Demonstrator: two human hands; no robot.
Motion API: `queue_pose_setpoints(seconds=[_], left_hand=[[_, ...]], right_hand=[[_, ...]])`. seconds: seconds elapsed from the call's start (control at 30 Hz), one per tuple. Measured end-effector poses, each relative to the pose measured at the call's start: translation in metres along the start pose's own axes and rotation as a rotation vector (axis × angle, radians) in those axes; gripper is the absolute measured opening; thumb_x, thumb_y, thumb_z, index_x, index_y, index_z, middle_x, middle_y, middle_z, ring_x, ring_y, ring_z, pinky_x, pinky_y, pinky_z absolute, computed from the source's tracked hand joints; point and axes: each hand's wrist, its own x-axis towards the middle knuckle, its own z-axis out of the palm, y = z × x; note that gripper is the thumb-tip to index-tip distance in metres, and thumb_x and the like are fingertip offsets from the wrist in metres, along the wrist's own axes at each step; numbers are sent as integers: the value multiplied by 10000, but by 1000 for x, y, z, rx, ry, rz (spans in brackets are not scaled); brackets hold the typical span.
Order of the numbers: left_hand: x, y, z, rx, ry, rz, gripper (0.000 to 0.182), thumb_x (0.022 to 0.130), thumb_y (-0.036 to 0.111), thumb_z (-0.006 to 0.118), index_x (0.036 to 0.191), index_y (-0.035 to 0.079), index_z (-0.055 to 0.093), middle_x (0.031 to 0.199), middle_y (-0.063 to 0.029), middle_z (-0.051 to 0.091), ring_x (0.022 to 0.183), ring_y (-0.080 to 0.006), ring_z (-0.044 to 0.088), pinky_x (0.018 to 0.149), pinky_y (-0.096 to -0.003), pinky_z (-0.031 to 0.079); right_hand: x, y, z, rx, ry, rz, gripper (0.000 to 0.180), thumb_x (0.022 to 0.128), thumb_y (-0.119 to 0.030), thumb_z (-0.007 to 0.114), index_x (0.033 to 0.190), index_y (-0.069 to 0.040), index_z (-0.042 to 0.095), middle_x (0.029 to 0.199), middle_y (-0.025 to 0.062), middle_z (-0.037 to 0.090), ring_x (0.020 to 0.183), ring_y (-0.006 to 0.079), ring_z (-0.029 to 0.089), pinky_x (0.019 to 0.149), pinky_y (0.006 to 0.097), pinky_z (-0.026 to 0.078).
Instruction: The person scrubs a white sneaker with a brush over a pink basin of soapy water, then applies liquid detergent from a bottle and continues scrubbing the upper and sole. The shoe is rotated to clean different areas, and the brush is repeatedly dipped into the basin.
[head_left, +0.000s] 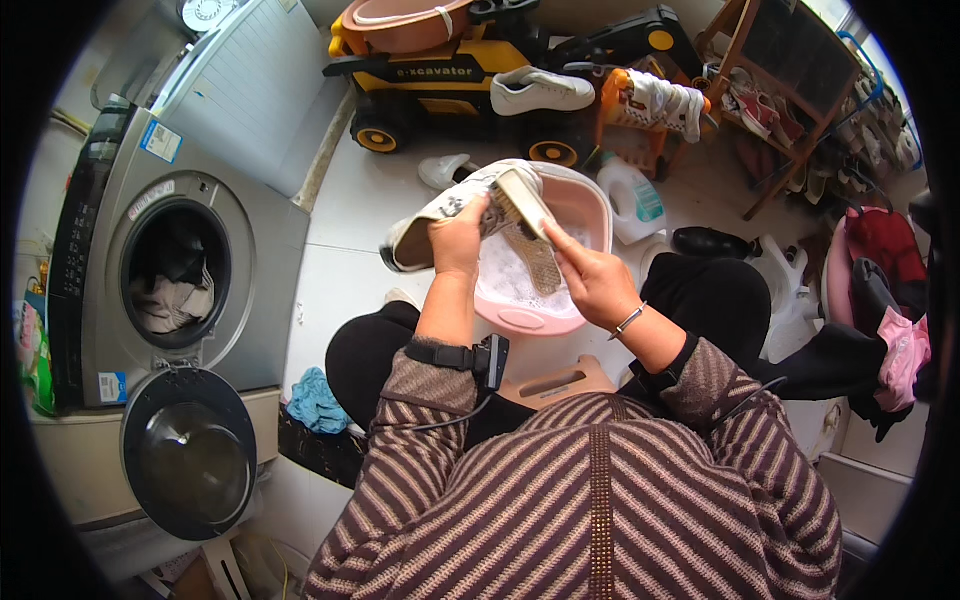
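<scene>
My left hand (455, 241) grips a white shoe (414, 241) with dark marks, tilted above the far left rim of a pink plastic basin (525, 321). My right hand (600, 283) is closed around a scrub brush (525, 196) with a pale back. Its bristles face the shoe, close to or against it; the exact contact is hard to see. Sudsy water (506, 279) lies in the basin. A tan, textured strip (538, 261), possibly an insole or sole, slants over the water below the brush.
At left, a front-loading washing machine (262, 277) has its round door (191, 454) swung out. Beyond the basin are a detergent bottle (632, 199), a white shoe (541, 91) and a toy excavator (439, 75). A beige plastic stool (555, 382) stands between my knees. Clothes (885, 262) hang over a tub at right.
</scene>
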Motion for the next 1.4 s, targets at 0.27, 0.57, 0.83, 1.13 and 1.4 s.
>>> queue_pose_setpoints(seconds=[0.27, 0.57, 0.83, 1.13, 1.4], left_hand=[[-15, -11, 4, 744, -430, 481, 398, 902, 225, 679, 1242, 19, 664, 1261, -167, 666, 1171, -323, 617, 1028, -381, 450], [-16, -42, -14, 1022, -519, 654, 434, 914, 234, 626, 1278, -2, 619, 1281, -208, 630, 1231, -390, 548, 1092, -444, 381], [-11, -26, -12, 924, -548, 444, 392, 915, 211, 593, 1244, 3, 638, 1267, -233, 623, 1202, -422, 548, 1070, -450, 394], [-27, 4, 4, 447, -487, 44, 452, 1049, 327, 532, 1091, -101, 670, 1006, -105, 709, 894, -170, 636, 852, -305, 496], [-14, 5, -1, 1146, -488, 490, 302, 808, 277, 661, 778, -17, 721, 770, -237, 683, 732, -410, 672, 687, -457, 545]], right_hand=[[20, -2, -3, 288, 91, -51, 456, 988, -197, 551, 1438, -268, 522, 1002, 240, 690, 849, 440, 670, 750, 505, 531], [21, 36, 1, 42, 34, 119, 462, 988, -257, 555, 1438, -348, 511, 881, 210, 703, 797, 426, 677, 719, 503, 541], [0, 12, 8, 206, -16, -90, 476, 967, -247, 568, 1432, -333, 511, 878, 232, 699, 795, 439, 675, 733, 507, 545], [40, 85, 1, 326, 114, 170, 413, 1004, -277, 579, 1402, -168, 573, 1236, 178, 675, 1144, 312, 650, 966, 348, 490], [23, 19, -22, 411, -112, 3, 410, 1034, -164, 530, 1444, -156, 541, 1341, 140, 642, 1177, 179, 636, 982, 296, 479]])
